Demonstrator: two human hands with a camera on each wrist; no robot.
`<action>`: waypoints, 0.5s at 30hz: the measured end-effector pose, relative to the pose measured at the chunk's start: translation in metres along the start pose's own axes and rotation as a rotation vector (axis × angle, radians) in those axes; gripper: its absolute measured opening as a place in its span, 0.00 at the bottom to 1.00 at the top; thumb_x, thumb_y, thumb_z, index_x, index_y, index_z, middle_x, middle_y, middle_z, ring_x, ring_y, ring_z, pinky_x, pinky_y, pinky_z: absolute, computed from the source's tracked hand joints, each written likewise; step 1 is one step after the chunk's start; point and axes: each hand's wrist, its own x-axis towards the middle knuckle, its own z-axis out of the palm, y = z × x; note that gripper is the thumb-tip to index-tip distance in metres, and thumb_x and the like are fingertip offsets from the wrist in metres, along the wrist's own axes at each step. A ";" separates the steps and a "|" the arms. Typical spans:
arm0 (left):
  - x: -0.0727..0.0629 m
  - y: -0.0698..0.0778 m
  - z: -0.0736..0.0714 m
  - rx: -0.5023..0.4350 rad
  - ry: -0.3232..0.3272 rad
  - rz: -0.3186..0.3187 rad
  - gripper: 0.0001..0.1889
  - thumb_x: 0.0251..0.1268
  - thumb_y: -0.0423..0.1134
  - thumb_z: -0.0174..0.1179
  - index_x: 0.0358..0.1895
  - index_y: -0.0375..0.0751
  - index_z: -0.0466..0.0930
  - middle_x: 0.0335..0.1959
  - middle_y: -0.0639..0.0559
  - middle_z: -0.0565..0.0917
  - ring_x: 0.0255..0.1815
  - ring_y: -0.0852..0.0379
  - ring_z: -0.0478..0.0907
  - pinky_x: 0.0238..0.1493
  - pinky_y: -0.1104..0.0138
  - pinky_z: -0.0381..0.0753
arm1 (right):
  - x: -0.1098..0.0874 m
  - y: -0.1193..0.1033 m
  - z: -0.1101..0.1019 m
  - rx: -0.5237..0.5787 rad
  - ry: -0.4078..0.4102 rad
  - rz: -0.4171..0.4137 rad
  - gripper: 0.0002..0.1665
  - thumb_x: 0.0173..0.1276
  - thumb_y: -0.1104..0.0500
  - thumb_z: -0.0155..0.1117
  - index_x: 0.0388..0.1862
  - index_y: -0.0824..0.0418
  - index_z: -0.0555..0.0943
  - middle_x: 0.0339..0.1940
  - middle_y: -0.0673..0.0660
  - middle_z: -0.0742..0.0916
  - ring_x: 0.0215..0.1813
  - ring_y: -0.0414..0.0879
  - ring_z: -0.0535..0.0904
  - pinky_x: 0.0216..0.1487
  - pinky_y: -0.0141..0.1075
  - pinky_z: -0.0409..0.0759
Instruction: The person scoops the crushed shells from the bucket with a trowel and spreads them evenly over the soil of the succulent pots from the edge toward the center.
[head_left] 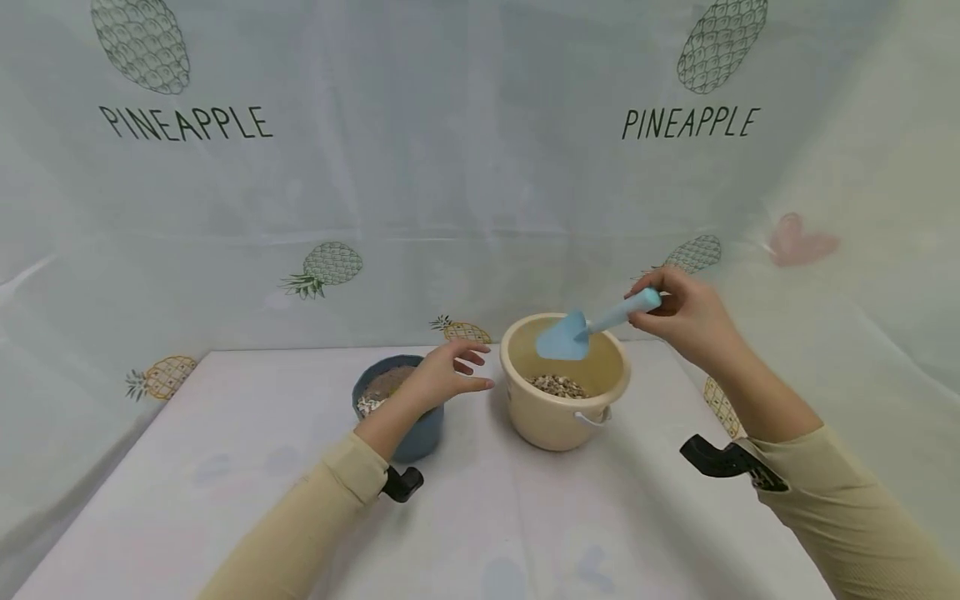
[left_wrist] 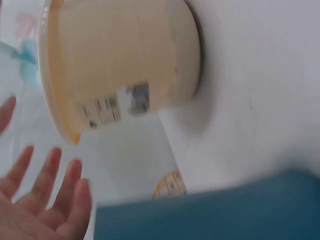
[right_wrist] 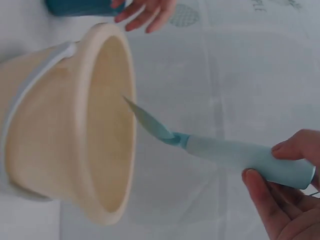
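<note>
My right hand (head_left: 686, 317) grips a small light blue trowel (head_left: 564, 337) by the end of its handle (right_wrist: 235, 156). The blade hangs over the mouth of a cream bucket (head_left: 551, 421). Inside the bucket lies a heap of mixed brown and white grit (head_left: 558, 386). My left hand (head_left: 450, 373) hovers between the two containers, fingers spread and holding nothing, its fingertips near the bucket's left side. Behind the left wrist stands a blue pot (head_left: 423, 437), partly covered by the forearm. Some brownish and pale material (head_left: 386, 385) shows in it.
Both containers stand on a table with a white cloth (head_left: 465, 533). A white curtain (head_left: 450, 183) printed with pineapples hangs behind the table. The bucket's pale handle (head_left: 592, 419) hangs down its front right side.
</note>
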 end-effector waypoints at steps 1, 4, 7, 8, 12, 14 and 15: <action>0.002 0.002 0.003 -0.011 0.013 -0.006 0.30 0.56 0.42 0.73 0.63 0.47 0.75 0.52 0.49 0.81 0.52 0.48 0.79 0.46 0.56 0.80 | -0.001 0.003 0.001 -0.031 -0.020 0.003 0.13 0.66 0.65 0.67 0.47 0.66 0.77 0.48 0.62 0.82 0.43 0.41 0.84 0.38 0.26 0.79; 0.007 0.007 0.010 -0.045 0.044 -0.035 0.30 0.56 0.43 0.73 0.63 0.47 0.76 0.50 0.49 0.81 0.50 0.48 0.79 0.46 0.56 0.80 | -0.003 0.009 0.007 -0.083 -0.080 0.030 0.15 0.64 0.66 0.69 0.47 0.65 0.76 0.45 0.62 0.82 0.46 0.52 0.84 0.38 0.31 0.80; 0.013 0.008 0.017 -0.067 0.041 -0.056 0.30 0.56 0.44 0.73 0.63 0.46 0.76 0.48 0.49 0.81 0.50 0.48 0.79 0.46 0.55 0.80 | -0.004 0.015 0.013 -0.110 -0.109 0.063 0.16 0.62 0.67 0.70 0.47 0.66 0.76 0.43 0.64 0.82 0.45 0.58 0.84 0.39 0.38 0.81; 0.015 0.009 0.019 -0.065 0.041 -0.063 0.30 0.56 0.45 0.73 0.63 0.46 0.75 0.48 0.49 0.81 0.50 0.49 0.79 0.46 0.55 0.80 | -0.004 0.017 0.015 -0.117 -0.115 0.074 0.16 0.62 0.67 0.71 0.47 0.66 0.76 0.43 0.64 0.82 0.44 0.58 0.84 0.38 0.40 0.81; 0.022 0.007 0.025 -0.076 0.041 -0.079 0.33 0.56 0.45 0.73 0.66 0.44 0.73 0.47 0.48 0.81 0.49 0.49 0.79 0.47 0.54 0.79 | -0.003 0.025 0.024 -0.160 -0.126 0.096 0.16 0.61 0.69 0.71 0.46 0.69 0.76 0.43 0.67 0.82 0.40 0.57 0.84 0.37 0.43 0.81; 0.024 0.006 0.028 -0.095 0.031 -0.092 0.35 0.55 0.45 0.73 0.67 0.44 0.72 0.49 0.48 0.81 0.47 0.50 0.80 0.48 0.54 0.79 | -0.003 0.030 0.028 -0.185 -0.135 0.102 0.16 0.61 0.69 0.71 0.45 0.69 0.76 0.42 0.67 0.82 0.39 0.56 0.83 0.36 0.44 0.81; 0.025 0.006 0.029 -0.107 0.022 -0.098 0.36 0.54 0.44 0.74 0.67 0.44 0.72 0.50 0.47 0.81 0.46 0.50 0.81 0.48 0.55 0.80 | -0.003 0.032 0.030 -0.200 -0.138 0.106 0.16 0.61 0.69 0.71 0.45 0.70 0.76 0.42 0.67 0.83 0.38 0.56 0.82 0.36 0.44 0.81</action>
